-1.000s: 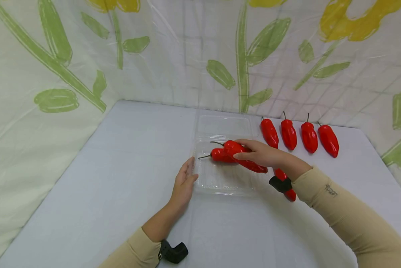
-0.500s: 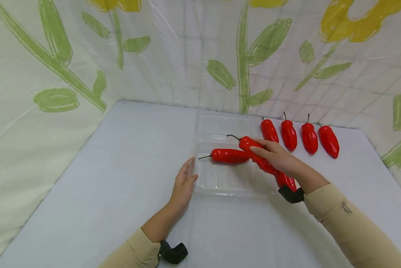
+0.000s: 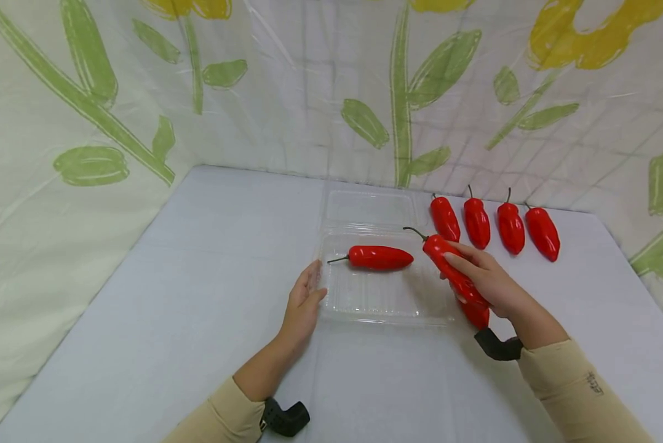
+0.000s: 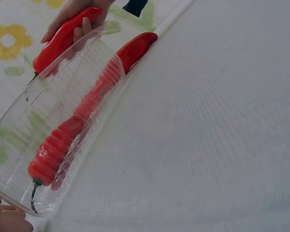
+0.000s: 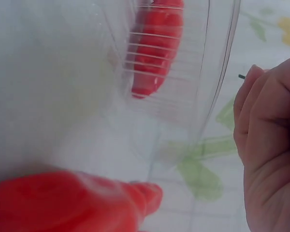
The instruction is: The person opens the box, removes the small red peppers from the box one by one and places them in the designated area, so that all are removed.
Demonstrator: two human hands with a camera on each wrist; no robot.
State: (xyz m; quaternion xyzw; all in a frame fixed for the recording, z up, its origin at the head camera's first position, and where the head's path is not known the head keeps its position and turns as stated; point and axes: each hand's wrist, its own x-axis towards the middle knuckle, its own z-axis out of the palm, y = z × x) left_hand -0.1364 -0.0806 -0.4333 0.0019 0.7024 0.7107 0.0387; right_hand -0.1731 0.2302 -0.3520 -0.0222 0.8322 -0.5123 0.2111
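Right hand [image 3: 494,284] has its grip curled round a red pepper [image 3: 452,271], stem pointing far-left, held at the tray's right edge. Under it another pepper [image 3: 477,315] lies on the bench [image 3: 198,277]. Left hand [image 3: 302,306] rests open-fingered against the clear tray [image 3: 376,301], near-left corner. One pepper [image 3: 380,257] lies inside. Four peppers [image 3: 494,224] line up far right.

One pepper [image 3: 378,257] is lying in the tray [image 3: 381,307]; four peppers [image 3: 493,224] are sitting right of it, behind the right hand [image 3: 489,280].
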